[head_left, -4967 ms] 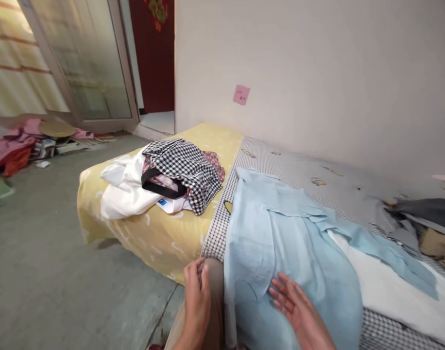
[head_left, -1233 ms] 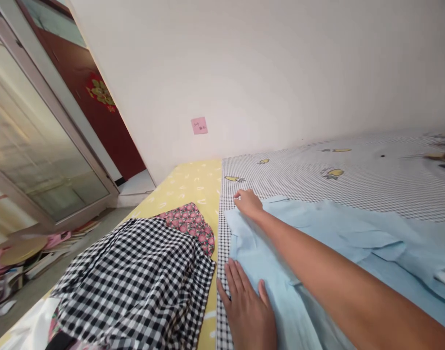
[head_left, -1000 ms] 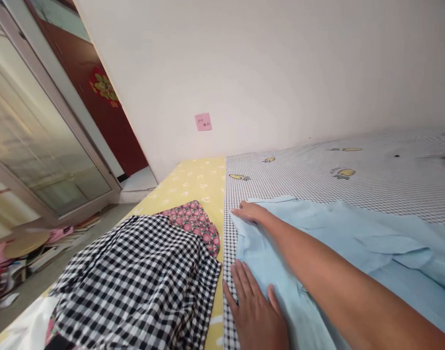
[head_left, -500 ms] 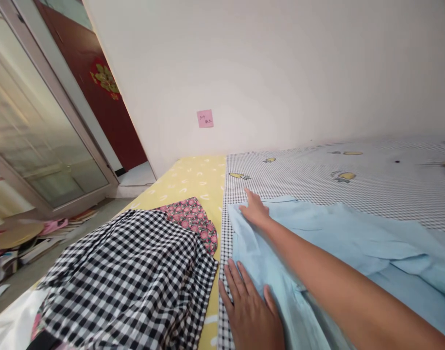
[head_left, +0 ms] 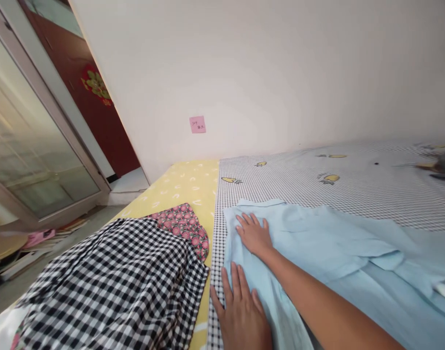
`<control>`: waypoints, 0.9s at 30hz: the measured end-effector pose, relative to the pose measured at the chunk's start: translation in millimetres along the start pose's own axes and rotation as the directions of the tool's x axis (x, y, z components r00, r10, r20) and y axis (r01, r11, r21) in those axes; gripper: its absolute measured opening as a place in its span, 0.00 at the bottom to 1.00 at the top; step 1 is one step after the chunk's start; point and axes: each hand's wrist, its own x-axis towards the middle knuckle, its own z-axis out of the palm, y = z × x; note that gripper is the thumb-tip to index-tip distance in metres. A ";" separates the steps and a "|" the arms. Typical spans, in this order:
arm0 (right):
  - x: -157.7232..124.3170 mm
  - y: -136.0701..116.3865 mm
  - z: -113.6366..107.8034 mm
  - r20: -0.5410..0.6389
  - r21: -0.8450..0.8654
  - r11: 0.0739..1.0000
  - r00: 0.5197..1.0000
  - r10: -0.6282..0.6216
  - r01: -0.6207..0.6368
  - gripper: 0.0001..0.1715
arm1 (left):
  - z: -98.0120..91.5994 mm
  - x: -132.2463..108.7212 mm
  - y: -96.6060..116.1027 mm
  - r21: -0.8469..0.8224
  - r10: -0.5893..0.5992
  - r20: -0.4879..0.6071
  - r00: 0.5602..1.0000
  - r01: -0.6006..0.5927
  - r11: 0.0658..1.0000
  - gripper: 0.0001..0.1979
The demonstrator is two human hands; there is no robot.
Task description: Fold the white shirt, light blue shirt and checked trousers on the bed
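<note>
A light blue shirt (head_left: 317, 243) lies spread over the black-and-white checked sheet (head_left: 299, 175) of the bed. My right hand (head_left: 254, 235) rests flat on the shirt near its far left corner, fingers stretched out and apart. My left hand (head_left: 240, 311) lies palm down at the shirt's near left edge, partly on the checked sheet, fingers spread. Neither hand holds anything.
A black-and-white gingham garment (head_left: 109, 287) lies heaped on the yellow sheet (head_left: 186, 182) to the left, over a pink floral cloth (head_left: 182, 226). A pink note (head_left: 197, 124) sticks to the wall. A glass door (head_left: 29, 155) and floor clutter (head_left: 22, 243) lie far left.
My right hand has drawn back from the shirt's far corner and flattened onto the cloth with its fingers spread. My left hand stays pressed at the near edge.
</note>
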 end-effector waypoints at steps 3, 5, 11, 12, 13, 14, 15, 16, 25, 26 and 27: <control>0.3 -1.2 -3.8 -0.015 0.004 1.000 0.999 0.029 -0.029 0.30 | -1.0 2.1 1.1 0.027 0.005 0.008 1.000 -0.006 1.000 0.25; -0.3 -4.1 -6.2 -0.019 0.004 0.998 0.998 0.059 -0.059 0.30 | -0.3 2.9 0.9 0.043 0.005 0.013 1.000 -0.006 0.999 0.25; -19.1 -12.9 -8.4 -0.168 -0.004 1.000 0.986 -0.001 0.000 0.39 | 0.2 3.3 0.3 0.055 -0.013 0.018 1.000 0.012 0.998 0.25; -23.1 -12.5 -7.5 -0.160 0.012 0.997 0.985 -0.071 0.074 0.37 | -1.2 3.5 0.4 0.059 -0.013 0.023 1.000 0.011 0.998 0.25; -26.1 -11.8 -6.5 -0.120 0.057 0.990 0.985 -0.122 0.129 0.34 | -3.2 3.9 0.5 0.064 -0.010 0.030 1.000 0.008 0.998 0.25; -27.8 -11.2 -5.6 -0.061 0.128 0.980 0.987 -0.146 0.152 0.32 | -5.7 4.5 0.6 0.070 -0.005 0.037 0.999 0.003 0.998 0.25; -28.0 -10.7 -5.2 -0.002 0.206 0.968 0.989 -0.149 0.146 0.31 | -8.4 5.2 0.6 0.078 0.000 0.044 0.999 -0.003 0.997 0.25; -26.8 -10.5 -5.4 0.043 0.276 0.953 0.990 -0.138 0.121 0.31 | -11.2 6.1 0.6 0.089 0.007 0.050 0.999 -0.011 0.996 0.25; -25.2 24.0 -51.1 0.131 0.672 0.740 0.988 -0.083 -0.027 0.23 | -9.6 18.1 -10.7 0.178 0.078 0.052 0.996 -0.086 0.980 0.28; -34.3 36.6 -59.6 0.125 0.725 0.686 0.991 -0.041 -0.063 0.20 | -6.1 19.5 -12.8 0.180 0.075 0.057 0.996 -0.084 0.980 0.28; -46.1 51.2 -68.2 0.122 0.775 0.622 0.992 0.020 -0.108 0.17 | -2.7 20.9 -14.7 0.182 0.066 0.060 0.996 -0.076 0.980 0.28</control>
